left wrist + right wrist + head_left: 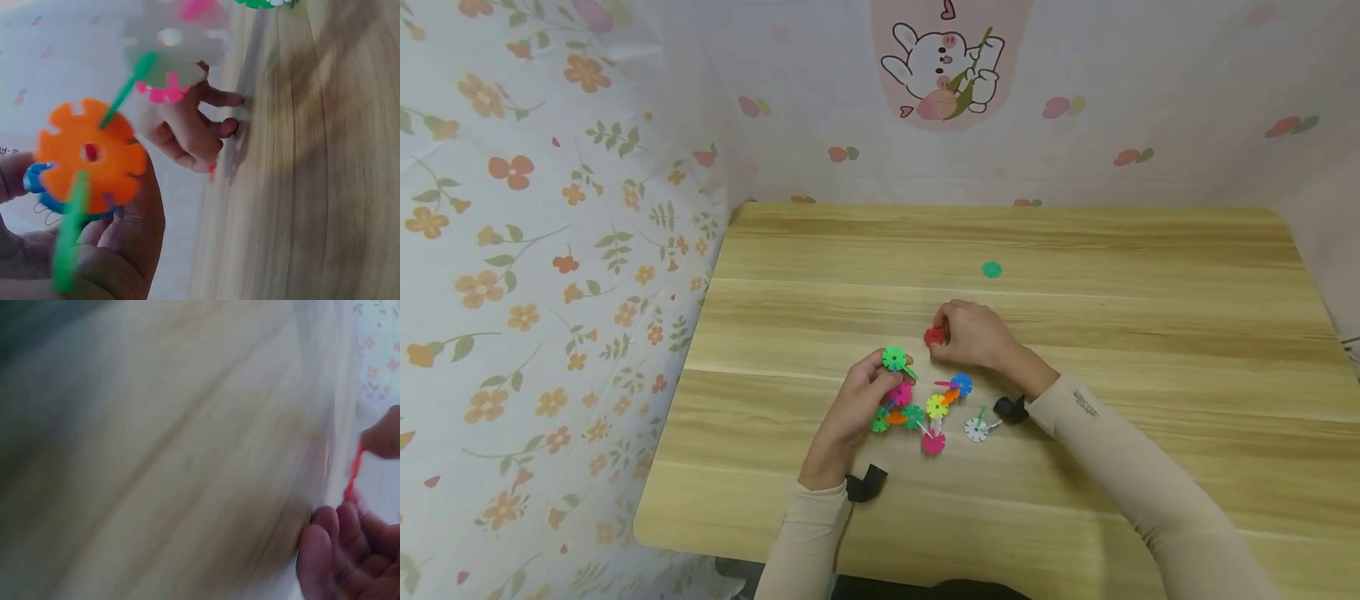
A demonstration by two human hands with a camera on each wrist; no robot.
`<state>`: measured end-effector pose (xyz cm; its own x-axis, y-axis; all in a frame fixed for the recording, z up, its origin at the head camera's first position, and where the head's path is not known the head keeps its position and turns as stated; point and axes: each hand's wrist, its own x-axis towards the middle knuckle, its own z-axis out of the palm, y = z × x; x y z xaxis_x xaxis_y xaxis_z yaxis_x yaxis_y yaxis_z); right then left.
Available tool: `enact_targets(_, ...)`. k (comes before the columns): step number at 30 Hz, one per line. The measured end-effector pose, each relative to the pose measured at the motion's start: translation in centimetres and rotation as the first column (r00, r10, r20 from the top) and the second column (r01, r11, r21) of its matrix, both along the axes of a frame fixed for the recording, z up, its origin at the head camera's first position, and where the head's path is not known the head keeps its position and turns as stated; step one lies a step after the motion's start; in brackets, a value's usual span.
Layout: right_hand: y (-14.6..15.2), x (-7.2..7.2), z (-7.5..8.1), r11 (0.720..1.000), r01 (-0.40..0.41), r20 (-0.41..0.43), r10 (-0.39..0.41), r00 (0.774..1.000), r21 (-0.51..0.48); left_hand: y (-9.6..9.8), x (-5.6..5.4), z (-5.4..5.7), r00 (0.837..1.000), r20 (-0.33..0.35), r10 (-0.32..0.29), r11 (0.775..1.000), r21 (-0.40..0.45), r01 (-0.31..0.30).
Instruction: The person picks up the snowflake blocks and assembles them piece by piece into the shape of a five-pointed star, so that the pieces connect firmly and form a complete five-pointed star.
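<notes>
A chain of slotted snowflake discs in green, pink, orange, yellow and blue hangs from my left hand [852,402]. The fingers and thumb grip it near a bright green disc [894,358]. In the left wrist view an orange disc [90,156] with green ones slotted into its edge is close to the camera, beside the curled fingers. To the far right of the chain, my right hand [976,335] pinches a red snowflake disc [933,336] between thumb and fingers. The right wrist view shows that red disc [354,474] edge-on.
A loose green disc [992,269] lies farther back on the wooden table [1150,333]. Near the right wrist is a white disc [976,430] with a green and a white piece joined to it. A patterned cloth [805,100] hangs behind the table and along its left side.
</notes>
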<state>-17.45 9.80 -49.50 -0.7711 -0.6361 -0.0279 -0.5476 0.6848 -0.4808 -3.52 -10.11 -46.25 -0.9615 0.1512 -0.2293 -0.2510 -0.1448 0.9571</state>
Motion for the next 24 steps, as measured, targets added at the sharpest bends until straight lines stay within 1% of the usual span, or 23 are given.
enact_targets(2, 0.5, 0.3, 0.5, 0.998, 0.030, 0.052, -0.027, 0.998, -0.061, 0.0, 0.0, -0.1, 1.000, -0.011, -0.018, 1.000, -0.006, 0.017)
enact_targets(4, 1.2, 0.9, 1.1, 0.985, 0.070, 0.125, -0.051, 0.991, -0.159, 0.1, 0.0, -0.2, 0.999, -0.028, -0.033, 0.999, -0.005, 0.033)
enact_targets(6, 1.9, 1.8, 1.8, 0.955, 0.104, 0.214, -0.044, 0.976, -0.278, 0.1, -0.1, -0.2, 0.998, -0.048, -0.042, 0.999, 0.010, 0.043)
enact_targets(8, 2.4, 2.8, 2.5, 0.913, 0.126, 0.297, -0.006, 0.955, -0.387, 0.3, -0.1, -0.2, 0.997, -0.070, -0.043, 0.998, 0.034, 0.046)
enact_targets(10, 2.8, 4.0, 3.1, 0.882, 0.134, 0.359, 0.042, 0.933, -0.452, 0.5, -0.1, 0.0, 0.995, -0.089, -0.037, 0.997, 0.064, 0.043)
enact_targets(12, 2.9, 5.0, 3.7, 0.859, 0.137, 0.404, 0.086, 0.911, -0.493, 0.8, -0.2, 0.1, 0.994, -0.108, -0.035, 0.995, 0.090, 0.045)
enact_targets(14, 3.0, 5.8, 4.1, 0.841, 0.146, 0.428, 0.110, 0.897, -0.521, 1.1, -0.3, 0.1, 0.992, -0.120, -0.043, 0.992, 0.113, 0.056)
enact_targets(16, 3.0, 6.5, 4.4, 0.823, 0.168, 0.443, 0.110, 0.890, -0.543, 1.4, -0.3, 0.1, 0.991, -0.125, -0.048, 0.989, 0.132, 0.064)
enact_targets(19, 3.3, 7.4, 4.9, 0.777, 0.226, 0.462, 0.093, 0.882, -0.588, 1.7, -0.4, 0.1, 0.989, -0.139, -0.042, 0.987, 0.146, 0.063)
enact_targets(20, 3.4, 7.7, 4.9, 0.761, 0.243, 0.464, 0.085, 0.882, -0.601, 1.8, -0.4, 0.2, 0.989, -0.146, -0.036, 0.987, 0.149, 0.058)
enact_targets(22, 3.5, 8.3, 5.0, 0.732, 0.262, 0.454, 0.072, 0.888, -0.629, 1.8, -0.3, 0.3, 0.986, -0.165, -0.019, 0.988, 0.148, 0.044)
enact_targets(24, 3.5, 8.8, 4.8, 0.714, 0.257, 0.416, 0.053, 0.908, -0.651, 1.7, -0.2, 0.4, 0.983, -0.182, -0.006, 0.989, 0.145, 0.033)
